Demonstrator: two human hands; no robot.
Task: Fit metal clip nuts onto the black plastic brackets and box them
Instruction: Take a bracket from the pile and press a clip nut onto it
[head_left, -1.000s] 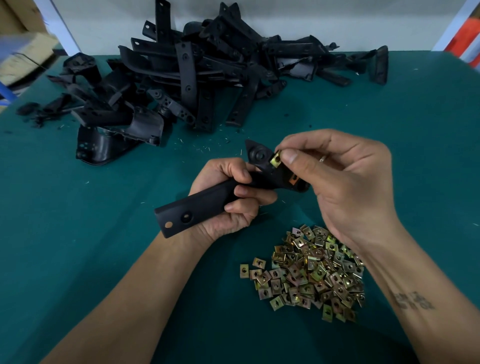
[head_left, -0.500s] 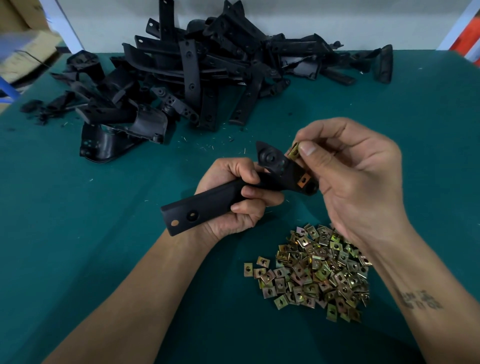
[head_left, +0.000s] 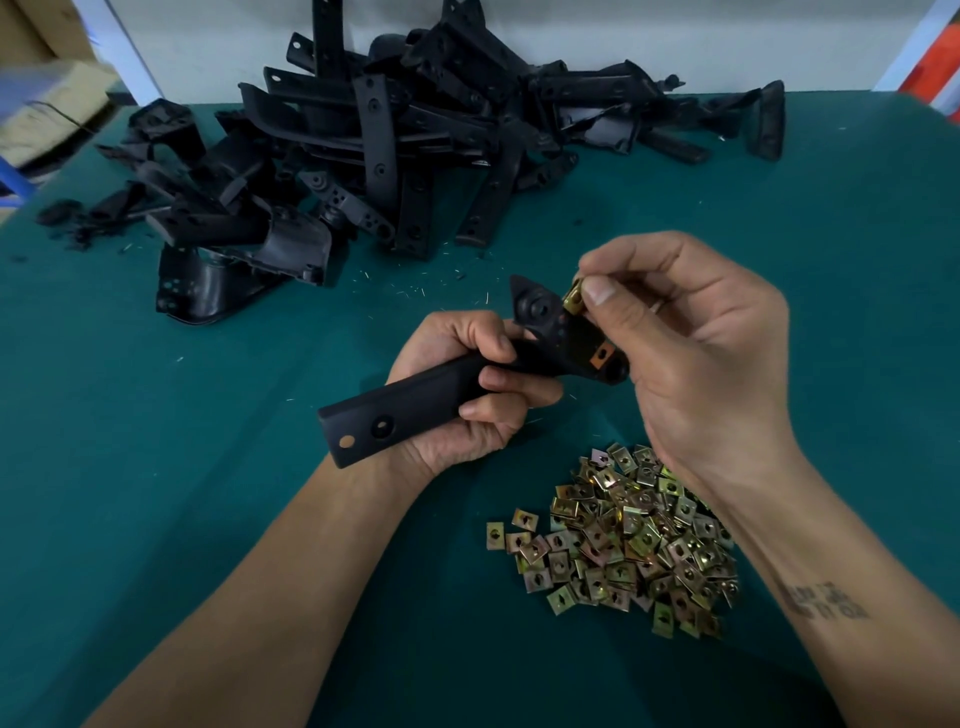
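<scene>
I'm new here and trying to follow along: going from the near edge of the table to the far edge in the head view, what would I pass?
Pile of metal clip nuts → left hand gripping the black bracket → clip nut pinched by the right hand → heap of black brackets.

A big pile of black plastic brackets (head_left: 415, 135) blocks the green table (head_left: 130, 415) from 10 to 1 o'clock. A heap of metal clip nuts (head_left: 623, 540) sits at 5 o'clock. Bare green cloth lies open at 3, 8 and 9 o'clock.
</scene>
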